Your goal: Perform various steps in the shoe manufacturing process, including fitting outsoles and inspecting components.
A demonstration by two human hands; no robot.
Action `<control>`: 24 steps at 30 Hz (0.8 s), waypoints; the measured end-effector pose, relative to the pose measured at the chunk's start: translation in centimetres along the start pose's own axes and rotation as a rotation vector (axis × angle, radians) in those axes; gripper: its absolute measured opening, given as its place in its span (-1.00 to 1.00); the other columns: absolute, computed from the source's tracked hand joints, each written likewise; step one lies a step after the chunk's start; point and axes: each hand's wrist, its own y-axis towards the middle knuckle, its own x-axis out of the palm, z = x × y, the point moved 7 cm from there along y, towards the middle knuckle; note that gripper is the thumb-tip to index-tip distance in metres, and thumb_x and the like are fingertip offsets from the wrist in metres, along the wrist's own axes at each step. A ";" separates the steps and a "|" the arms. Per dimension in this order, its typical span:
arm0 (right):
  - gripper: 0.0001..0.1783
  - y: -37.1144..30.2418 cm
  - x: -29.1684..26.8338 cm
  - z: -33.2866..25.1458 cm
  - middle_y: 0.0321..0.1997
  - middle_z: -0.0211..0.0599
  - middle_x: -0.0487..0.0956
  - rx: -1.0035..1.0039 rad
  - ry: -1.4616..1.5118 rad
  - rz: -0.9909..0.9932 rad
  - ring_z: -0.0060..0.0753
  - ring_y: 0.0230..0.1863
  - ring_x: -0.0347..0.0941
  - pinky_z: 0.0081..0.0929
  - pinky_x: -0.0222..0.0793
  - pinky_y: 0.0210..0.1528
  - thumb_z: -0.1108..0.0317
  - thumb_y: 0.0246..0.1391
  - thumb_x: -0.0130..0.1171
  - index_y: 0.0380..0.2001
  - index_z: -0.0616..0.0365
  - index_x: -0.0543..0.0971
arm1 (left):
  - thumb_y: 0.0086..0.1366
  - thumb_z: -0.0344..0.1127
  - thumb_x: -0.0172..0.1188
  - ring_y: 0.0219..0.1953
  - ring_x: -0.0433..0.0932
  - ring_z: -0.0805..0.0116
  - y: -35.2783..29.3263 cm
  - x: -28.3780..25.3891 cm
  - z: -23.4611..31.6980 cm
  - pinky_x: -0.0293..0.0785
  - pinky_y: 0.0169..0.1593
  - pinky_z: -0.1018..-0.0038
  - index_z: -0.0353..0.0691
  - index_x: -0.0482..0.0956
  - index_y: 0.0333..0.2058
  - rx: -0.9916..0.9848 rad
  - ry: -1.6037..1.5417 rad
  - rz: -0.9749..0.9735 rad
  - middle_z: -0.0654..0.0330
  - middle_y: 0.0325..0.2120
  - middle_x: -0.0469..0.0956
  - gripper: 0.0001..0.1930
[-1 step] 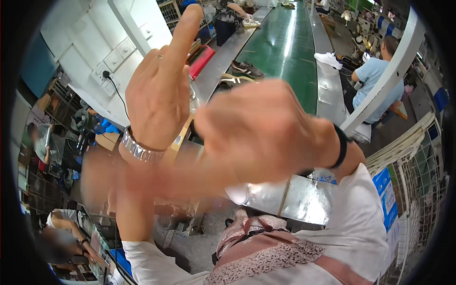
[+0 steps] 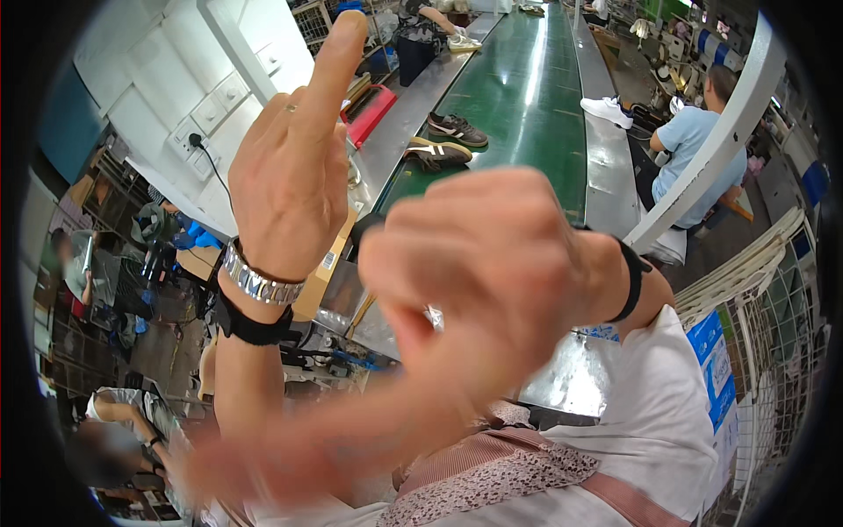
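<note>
My left hand is raised at the left with one finger stretched straight up and the others bent. A metal watch and a black strap circle its wrist. To the right and nearer, my right hand has its fingers curled, while one long digit reaches down to the lower left, smeared by motion. A gap shows between that digit and the curled fingers, with nothing seen in it. A black band is on the right wrist. The hands appear empty. Beyond them, two dark shoes lie on the green conveyor belt.
A white shoe rests on the belt's right metal edge, near a seated person in light blue. A red tray-like object lies left of the belt. A white post and a wire rack stand to my right.
The outstretched digit of my right hand has swung downward, off my left wrist. The black strap there and the nearer dark shoe now show more fully. My left hand has barely moved.
</note>
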 end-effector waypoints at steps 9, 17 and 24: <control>-0.21 -9.4 3.5 6.1 -0.64 -0.29 0.41 0.287 0.066 0.047 -0.29 -0.67 0.37 -0.36 0.30 -0.60 0.55 -0.22 0.12 0.24 0.05 0.46 | 0.10 -0.42 0.21 -0.36 0.53 0.13 -9.4 8.0 0.2 0.47 -0.30 0.22 -0.02 0.46 0.22 -0.043 -0.080 -0.431 0.14 -0.48 0.55 -0.38; -0.10 -43.7 18.9 11.3 -0.52 -0.24 0.59 1.482 0.436 -0.286 -0.28 -0.50 0.54 -0.35 0.45 -0.36 0.39 -0.05 0.16 0.44 -0.05 0.18 | 0.17 -0.38 0.19 -0.39 0.62 -0.16 -39.8 20.4 5.0 0.53 -0.29 -0.01 0.05 -0.25 0.47 -0.804 -0.286 -1.263 -0.13 -0.38 0.65 0.00; -0.09 -40.4 22.1 7.2 -0.63 -0.15 0.53 1.230 0.493 -0.397 -0.09 -0.59 0.50 -0.20 0.39 -0.46 0.39 -0.04 0.11 0.45 -0.15 0.15 | 0.22 -0.26 0.10 -0.33 0.61 -0.23 -45.6 21.7 8.1 0.49 -0.24 -0.07 0.10 -0.24 0.47 -0.929 -0.367 -1.241 -0.16 -0.34 0.64 -0.08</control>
